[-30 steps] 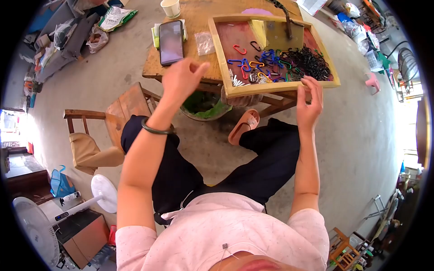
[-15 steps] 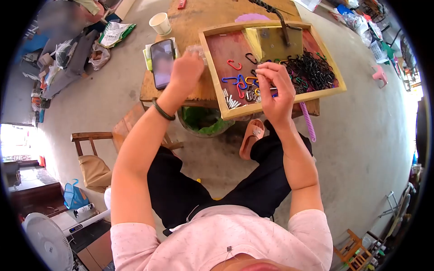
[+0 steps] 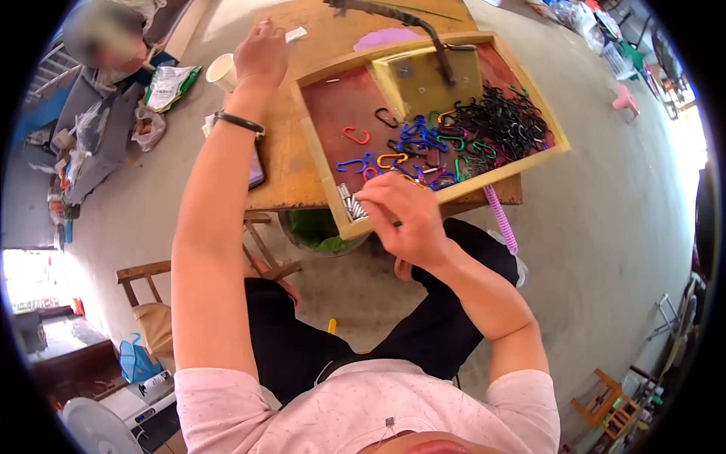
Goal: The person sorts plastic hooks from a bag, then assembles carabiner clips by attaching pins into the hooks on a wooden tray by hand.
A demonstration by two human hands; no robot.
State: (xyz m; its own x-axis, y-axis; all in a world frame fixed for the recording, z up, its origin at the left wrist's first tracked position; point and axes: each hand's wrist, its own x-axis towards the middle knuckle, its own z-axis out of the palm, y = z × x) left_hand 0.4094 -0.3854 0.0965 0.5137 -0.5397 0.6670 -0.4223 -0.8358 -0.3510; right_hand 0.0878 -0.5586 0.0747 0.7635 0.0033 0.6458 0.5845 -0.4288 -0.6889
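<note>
My left hand [image 3: 261, 60] reaches far forward over the left of the wooden table, fingers curled together beside a small white packet [image 3: 296, 34]. What those fingers hold is hidden. My right hand [image 3: 412, 223] is over the front left corner of the wooden tray [image 3: 463, 186], thumb and forefinger drawn together right at the small silver pins [image 3: 350, 200]. Behind it lie coloured carabiners: a red carabiner [image 3: 355, 136], a yellow carabiner [image 3: 392, 160] and several blue ones [image 3: 420, 135]. A pile of black carabiners [image 3: 510, 121] fills the tray's right side.
A metal plate with a lever arm [image 3: 435, 79] stands at the tray's back. Left on the table [image 3: 291, 178] are a paper cup [image 3: 221, 72] and a phone [image 3: 257, 170], partly behind my left forearm. A purple coil [image 3: 501, 219] hangs below the tray; a lidless bin [image 3: 318, 234] sits underneath.
My left hand has moved forward and left, from beside the phone to the far part of the table. My right hand has come down and left, from above the carabiners to the silver pins.
</note>
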